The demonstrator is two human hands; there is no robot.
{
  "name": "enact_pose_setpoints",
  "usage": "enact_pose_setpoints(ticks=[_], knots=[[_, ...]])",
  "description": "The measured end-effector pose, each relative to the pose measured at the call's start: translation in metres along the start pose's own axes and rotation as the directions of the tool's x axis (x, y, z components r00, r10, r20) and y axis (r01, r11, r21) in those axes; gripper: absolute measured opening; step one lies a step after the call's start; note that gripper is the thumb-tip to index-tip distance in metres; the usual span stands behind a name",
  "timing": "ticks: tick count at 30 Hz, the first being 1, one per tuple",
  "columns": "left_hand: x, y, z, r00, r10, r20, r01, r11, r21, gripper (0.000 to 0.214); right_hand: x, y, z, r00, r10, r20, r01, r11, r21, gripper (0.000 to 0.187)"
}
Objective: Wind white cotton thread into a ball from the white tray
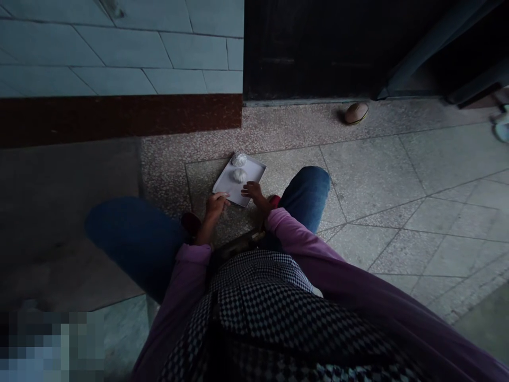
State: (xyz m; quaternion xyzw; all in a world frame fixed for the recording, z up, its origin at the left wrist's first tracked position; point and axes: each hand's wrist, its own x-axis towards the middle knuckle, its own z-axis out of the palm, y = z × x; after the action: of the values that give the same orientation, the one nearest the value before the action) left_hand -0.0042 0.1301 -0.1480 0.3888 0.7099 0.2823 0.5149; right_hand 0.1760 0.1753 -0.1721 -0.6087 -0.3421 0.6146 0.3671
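A shallow white tray lies tilted at an angle on the floor between my feet. Two whitish balls that look like wound yarn rest in it: a far ball and a nearer ball. My left hand is at the tray's near left edge, fingers pressed together. A small pale bit shows at its fingertips, but I cannot make out what they hold. Over the tray's near right part, just below the nearer ball, my right hand has its fingers spread and holds nothing visible.
A tiled wall with a dark red base strip stands ahead on the left. Beside it is a dark door. On the floor near the door sits a brownish rounded object. My bent knees flank the tray.
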Motion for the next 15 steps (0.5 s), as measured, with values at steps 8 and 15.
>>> enact_pose_setpoints(ticks=[8,15], knots=[[-0.018,0.053,-0.032,0.992,0.116,0.058,-0.117,0.993,0.01,0.014,-0.006,-0.065,0.037,0.99,-0.017,0.14,0.03,0.996,-0.089,0.025],[-0.016,0.136,-0.098,0.894,0.389,0.222,-0.433,0.876,0.21,0.032,-0.014,-0.149,0.021,0.836,-0.19,0.515,0.313,0.936,-0.163,0.021]])
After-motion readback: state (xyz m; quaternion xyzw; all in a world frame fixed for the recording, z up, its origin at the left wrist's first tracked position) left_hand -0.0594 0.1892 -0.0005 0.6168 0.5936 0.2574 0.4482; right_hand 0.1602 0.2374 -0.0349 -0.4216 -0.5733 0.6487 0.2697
